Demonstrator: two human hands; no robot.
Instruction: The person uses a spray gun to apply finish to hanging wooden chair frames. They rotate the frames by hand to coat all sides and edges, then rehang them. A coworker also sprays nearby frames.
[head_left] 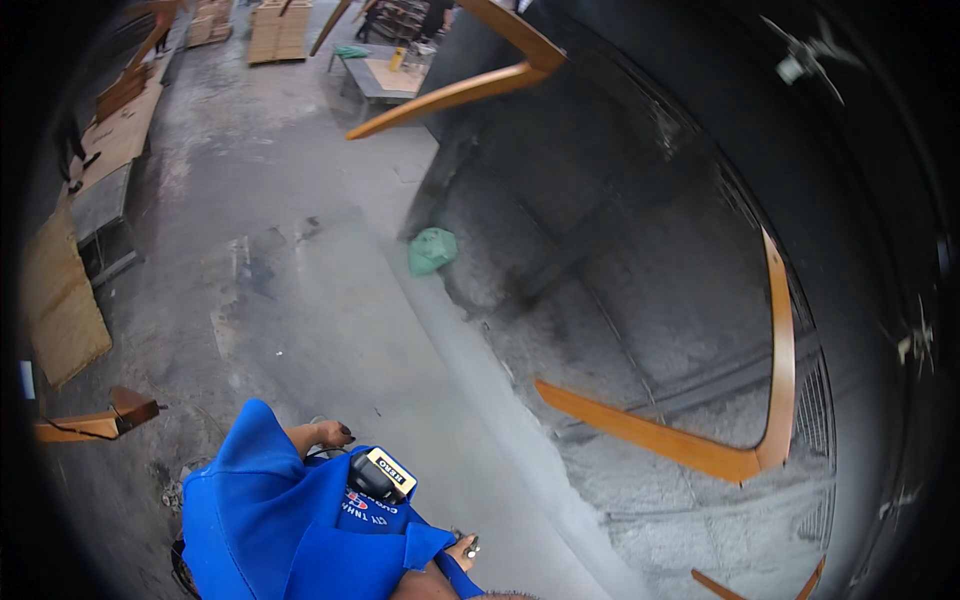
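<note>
While the person looks down, a blue shirt (270,520) fills the bottom of the view, with a small black box (380,475) clipped on its front. The left hand (328,434) sits close to the shirt, just beside that box; its fingers curl in, but I cannot tell if they hold anything. The right hand (463,548) peeks out at the lower edge past a blue sleeve, and I cannot tell if it grips something. Bent orange wood pieces hang in the air: one big angled piece (700,450) on the right over the dusty grey pit, one long piece (470,85) near the top. A short wood piece (95,420) is at the left edge. The grey concrete floor (300,250) is wide between the left-side boards (60,300) and the dark wall's edge. A green bag (431,250) lies at that edge.
</note>
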